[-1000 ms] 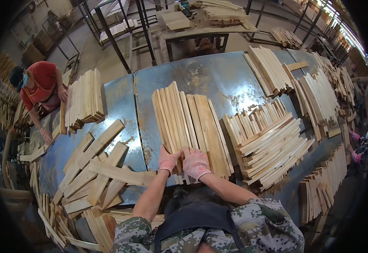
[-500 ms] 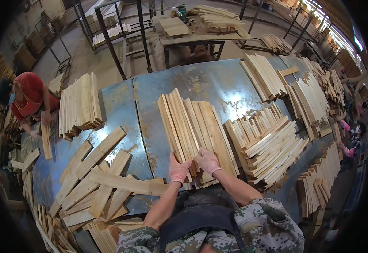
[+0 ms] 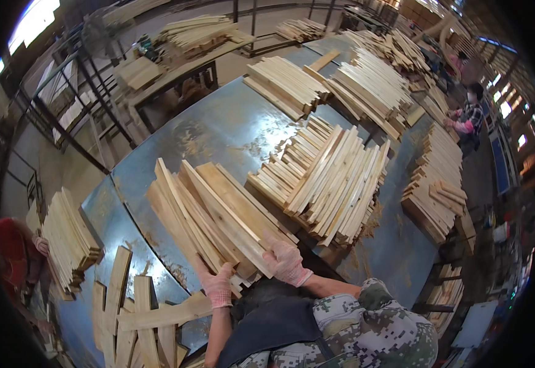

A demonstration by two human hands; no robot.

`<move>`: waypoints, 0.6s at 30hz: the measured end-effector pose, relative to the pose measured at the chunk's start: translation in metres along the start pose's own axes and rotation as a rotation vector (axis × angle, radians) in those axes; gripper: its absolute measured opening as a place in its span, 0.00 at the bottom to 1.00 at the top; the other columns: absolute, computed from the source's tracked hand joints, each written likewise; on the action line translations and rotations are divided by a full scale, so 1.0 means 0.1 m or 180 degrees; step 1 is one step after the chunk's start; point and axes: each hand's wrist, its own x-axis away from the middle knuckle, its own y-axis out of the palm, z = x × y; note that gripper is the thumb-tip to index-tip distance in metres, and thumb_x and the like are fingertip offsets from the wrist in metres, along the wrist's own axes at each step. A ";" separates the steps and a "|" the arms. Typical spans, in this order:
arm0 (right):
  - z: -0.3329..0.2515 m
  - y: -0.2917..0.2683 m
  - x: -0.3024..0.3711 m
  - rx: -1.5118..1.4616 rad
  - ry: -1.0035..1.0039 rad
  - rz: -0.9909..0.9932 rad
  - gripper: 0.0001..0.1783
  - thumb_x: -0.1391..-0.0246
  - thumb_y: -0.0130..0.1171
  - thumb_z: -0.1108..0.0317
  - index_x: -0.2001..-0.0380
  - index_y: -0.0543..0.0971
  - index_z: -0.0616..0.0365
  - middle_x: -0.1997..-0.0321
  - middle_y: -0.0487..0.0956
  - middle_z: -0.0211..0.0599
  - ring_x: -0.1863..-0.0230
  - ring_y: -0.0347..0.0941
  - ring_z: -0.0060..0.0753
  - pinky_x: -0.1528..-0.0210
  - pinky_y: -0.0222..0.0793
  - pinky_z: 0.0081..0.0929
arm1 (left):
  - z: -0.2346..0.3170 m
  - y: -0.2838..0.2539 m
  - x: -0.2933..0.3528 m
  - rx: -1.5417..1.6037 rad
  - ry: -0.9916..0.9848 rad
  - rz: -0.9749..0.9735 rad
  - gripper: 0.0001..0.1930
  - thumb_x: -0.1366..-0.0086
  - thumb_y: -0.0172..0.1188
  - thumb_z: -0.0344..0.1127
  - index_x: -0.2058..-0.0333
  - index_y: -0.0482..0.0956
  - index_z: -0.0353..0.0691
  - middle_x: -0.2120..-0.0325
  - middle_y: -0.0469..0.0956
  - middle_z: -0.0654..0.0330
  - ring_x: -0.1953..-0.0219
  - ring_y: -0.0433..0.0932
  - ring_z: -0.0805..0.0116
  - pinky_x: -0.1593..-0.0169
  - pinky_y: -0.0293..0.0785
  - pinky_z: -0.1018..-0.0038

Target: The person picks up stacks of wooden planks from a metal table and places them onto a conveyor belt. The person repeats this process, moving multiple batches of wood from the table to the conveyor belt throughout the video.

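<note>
A bundle of long wooden boards (image 3: 221, 211) stands on edge on the blue metal tabletop (image 3: 212, 135), its near ends close to my body. My left hand (image 3: 217, 286), in a pinkish-white knitted glove, is closed around the near left end of the bundle. On the other side, my right hand (image 3: 287, 264), gloved alike, grips the near right end, fingers against the outer boards. Some boards fan apart at the far end. Just right of the bundle lies a bigger stack of narrow boards (image 3: 335, 178), some slanted on top.
Loose crossed boards (image 3: 142, 322) lie at the left. Beyond them stands another stack (image 3: 68, 239), beside a person in red (image 3: 10, 257). More stacks (image 3: 289, 83) line the far side and the right edge (image 3: 436, 178). A person in plaid (image 3: 469, 116) stands at far right.
My view has swung to the right. Both hands still hold the bundle, whose boards now tilt and fan more. The person in red bends nearer the left stack.
</note>
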 end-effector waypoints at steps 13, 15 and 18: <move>0.42 -0.88 -0.47 -0.1562 0.0119 -0.0493 0.39 0.32 0.62 0.55 0.26 0.64 0.66 0.41 0.80 0.59 0.40 0.77 0.61 0.40 0.75 0.45 | 0.67 1.93 -0.43 0.0644 -0.0966 -0.2090 0.49 0.41 0.71 0.25 0.24 0.56 0.42 0.52 0.79 0.56 0.57 0.82 0.65 0.53 0.83 0.68; 0.65 -1.11 -0.45 -0.1794 0.0378 -0.0205 0.37 0.29 0.60 0.48 0.31 0.71 0.66 0.30 0.74 0.63 0.28 0.70 0.59 0.26 0.66 0.41 | 0.74 2.28 -0.78 0.0204 -0.0761 -0.2471 0.51 0.46 0.75 0.30 0.25 0.57 0.40 0.50 0.79 0.56 0.52 0.80 0.65 0.50 0.82 0.68; 1.40 -1.50 -0.34 -0.0593 0.0790 0.0280 0.32 0.33 0.61 0.55 0.36 0.74 0.70 0.36 0.77 0.64 0.33 0.73 0.63 0.31 0.69 0.46 | 0.65 2.79 -1.42 -0.0787 -0.0095 -0.2840 0.56 0.50 0.78 0.33 0.24 0.57 0.40 0.46 0.79 0.53 0.48 0.79 0.66 0.47 0.81 0.70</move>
